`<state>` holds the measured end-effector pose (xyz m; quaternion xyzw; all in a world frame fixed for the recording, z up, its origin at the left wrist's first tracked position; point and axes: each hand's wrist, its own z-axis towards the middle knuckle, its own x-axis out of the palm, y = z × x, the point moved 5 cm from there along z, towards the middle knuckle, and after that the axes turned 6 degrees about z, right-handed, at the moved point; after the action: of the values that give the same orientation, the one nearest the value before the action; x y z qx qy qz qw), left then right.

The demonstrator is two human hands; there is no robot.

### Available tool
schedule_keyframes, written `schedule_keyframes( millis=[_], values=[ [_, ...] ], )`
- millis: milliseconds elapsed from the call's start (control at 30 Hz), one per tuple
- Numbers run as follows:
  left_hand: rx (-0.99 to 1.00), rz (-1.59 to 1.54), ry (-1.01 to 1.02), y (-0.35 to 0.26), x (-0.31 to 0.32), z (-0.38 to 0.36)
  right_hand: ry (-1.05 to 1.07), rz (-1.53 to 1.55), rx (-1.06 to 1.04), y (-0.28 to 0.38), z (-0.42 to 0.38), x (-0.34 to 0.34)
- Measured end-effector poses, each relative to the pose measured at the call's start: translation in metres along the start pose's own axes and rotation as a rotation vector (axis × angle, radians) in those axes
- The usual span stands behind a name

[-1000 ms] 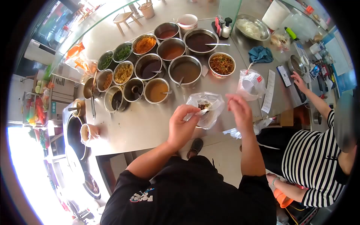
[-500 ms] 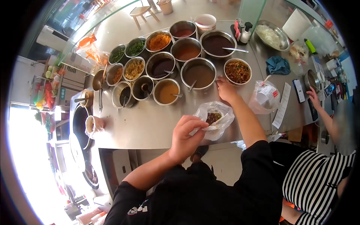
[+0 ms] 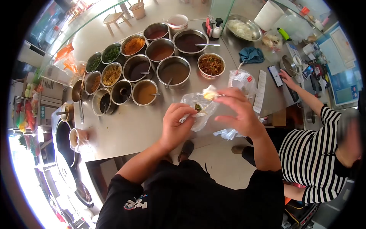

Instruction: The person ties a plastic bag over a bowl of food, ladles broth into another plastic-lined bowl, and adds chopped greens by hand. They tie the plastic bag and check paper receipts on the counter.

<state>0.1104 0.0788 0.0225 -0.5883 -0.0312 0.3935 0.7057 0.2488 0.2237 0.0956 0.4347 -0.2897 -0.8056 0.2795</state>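
Observation:
My left hand (image 3: 176, 125) is closed on the rim of a clear plastic bag (image 3: 204, 120), which has dark and green food (image 3: 198, 108) inside. My right hand (image 3: 244, 116) is raised just right of the bag, with a small white-and-yellow thing (image 3: 210, 92) at its fingertips; the thumb stands apart below. What that thing is cannot be made out. Beyond the hands, a paper bowl (image 3: 211, 66) holds shredded food with red and green bits. Left of it is a metal pot of brown liquid (image 3: 173, 71) with a spoon.
Several metal pots of sauces and toppings (image 3: 144, 91) cover the counter's left and middle. To the right are a bagged cup (image 3: 241, 81), a paper strip (image 3: 260, 91), a blue cloth (image 3: 251, 55) and a phone (image 3: 275, 76). A person in stripes (image 3: 310, 152) reaches toward the phone.
My right hand has come back from beside the paper bowl, with the white-and-yellow thing now at its fingertips. The camera view has shifted right. The other person's hand is now at the phone.

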Motion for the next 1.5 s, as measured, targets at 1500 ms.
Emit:
schedule_keyframes(
  millis=[1500],
  values=[
    [-0.493, -0.501, 0.188, 0.012, -0.009, -0.002, 0.003, 0.542, 0.383, -0.038, 0.005, 0.034]
  ],
)
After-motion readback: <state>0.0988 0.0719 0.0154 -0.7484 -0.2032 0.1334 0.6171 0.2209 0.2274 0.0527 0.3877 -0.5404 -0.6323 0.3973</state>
